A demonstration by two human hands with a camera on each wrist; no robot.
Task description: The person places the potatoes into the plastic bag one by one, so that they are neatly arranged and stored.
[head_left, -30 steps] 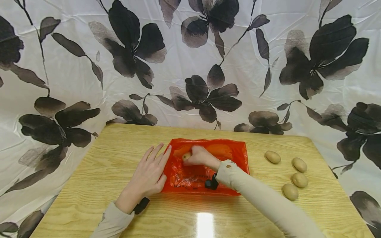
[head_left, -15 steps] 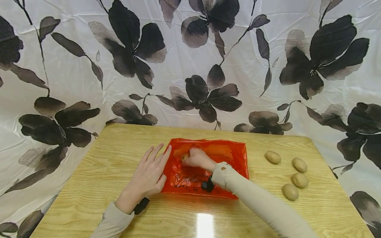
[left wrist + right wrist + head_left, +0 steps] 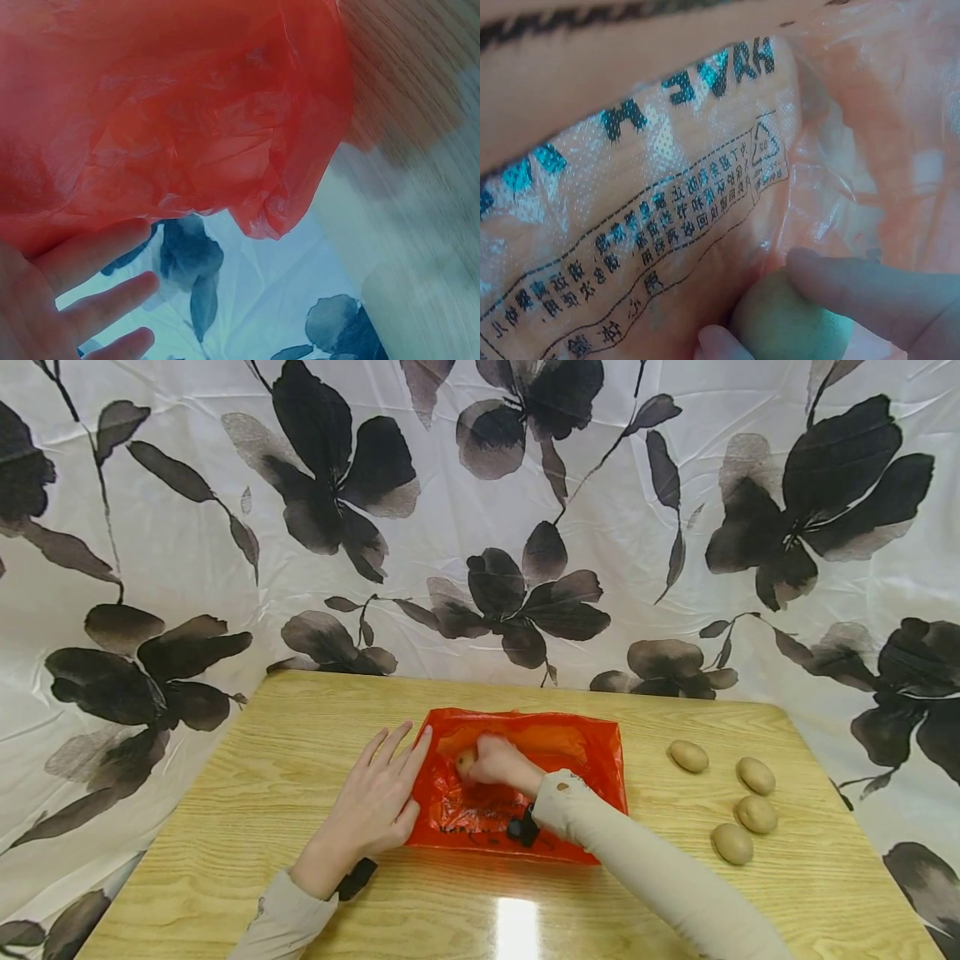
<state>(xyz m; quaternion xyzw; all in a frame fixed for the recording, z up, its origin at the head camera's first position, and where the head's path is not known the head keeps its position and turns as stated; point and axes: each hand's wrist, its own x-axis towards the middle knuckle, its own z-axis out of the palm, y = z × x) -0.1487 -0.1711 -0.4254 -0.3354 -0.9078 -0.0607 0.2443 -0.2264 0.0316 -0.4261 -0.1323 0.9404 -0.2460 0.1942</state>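
A red plastic bag [image 3: 555, 735] with dark printing stands open-mouthed on the table. Inside it, near the left end, my right hand [image 3: 502, 762] holds a potato [image 3: 465, 762]. In the right wrist view the thumb and a fingertip touch that potato [image 3: 791, 319] on two sides; the other fingers are out of sight. My left hand [image 3: 378, 793] rests against the bag's left side with fingers straight and spread. The left wrist view shows those fingers [image 3: 105, 304] beside the edge of the bag [image 3: 187, 135].
Several potatoes [image 3: 756, 814] lie loose on the wooden table [image 3: 300, 743] to the right of the bag. Behind the table's far edge hangs a white cloth [image 3: 450, 527] with dark flowers. My right sleeve [image 3: 637, 852] crosses the bag's near right corner.
My right hand has shifted slightly left and lower inside the bag with the potato. The bag's near right corner has moved a little, and my left hand has stayed in place.
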